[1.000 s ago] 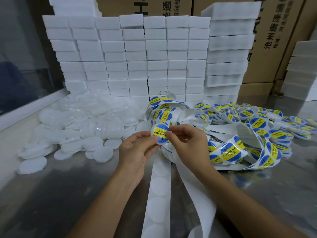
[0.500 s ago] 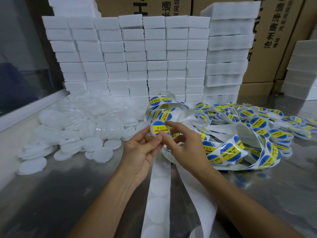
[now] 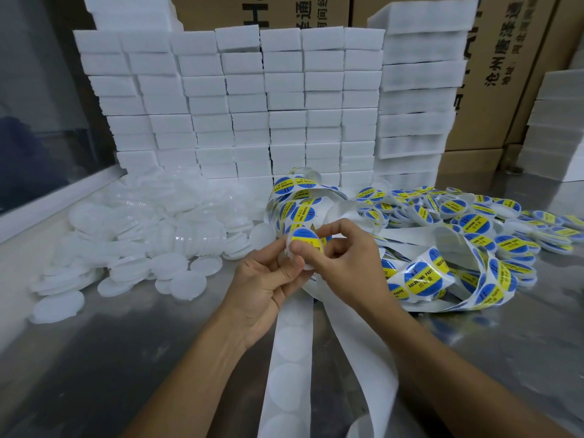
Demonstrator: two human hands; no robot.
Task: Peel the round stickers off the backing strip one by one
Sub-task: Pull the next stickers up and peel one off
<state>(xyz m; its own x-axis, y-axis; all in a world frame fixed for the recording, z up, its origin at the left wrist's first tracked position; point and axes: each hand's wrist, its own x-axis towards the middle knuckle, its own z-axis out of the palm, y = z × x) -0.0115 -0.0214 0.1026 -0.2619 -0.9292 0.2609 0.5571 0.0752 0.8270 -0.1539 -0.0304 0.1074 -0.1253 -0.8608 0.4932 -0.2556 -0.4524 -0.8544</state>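
A round blue and yellow sticker (image 3: 306, 238) sits between my two hands at the middle of the view. My left hand (image 3: 268, 279) pinches the white backing strip (image 3: 290, 343) just under that sticker. My right hand (image 3: 344, 263) grips the sticker's lower edge with thumb and forefinger, and its other fingers arch over the top. The used strip, with bare round marks, hangs down toward me in two bands. More of the strip with stickers on it (image 3: 420, 279) coils to the right.
A heap of white round plastic lids (image 3: 142, 241) lies at the left on the metal table (image 3: 94, 358). Lids with stickers on them (image 3: 474, 216) pile at the right. Stacked white foam blocks (image 3: 252, 105) and cardboard boxes (image 3: 505, 58) form a wall behind.
Both hands have lifted slightly with the strip. The sticker has turned more face-up, and my right thumb now sits on its lower edge.
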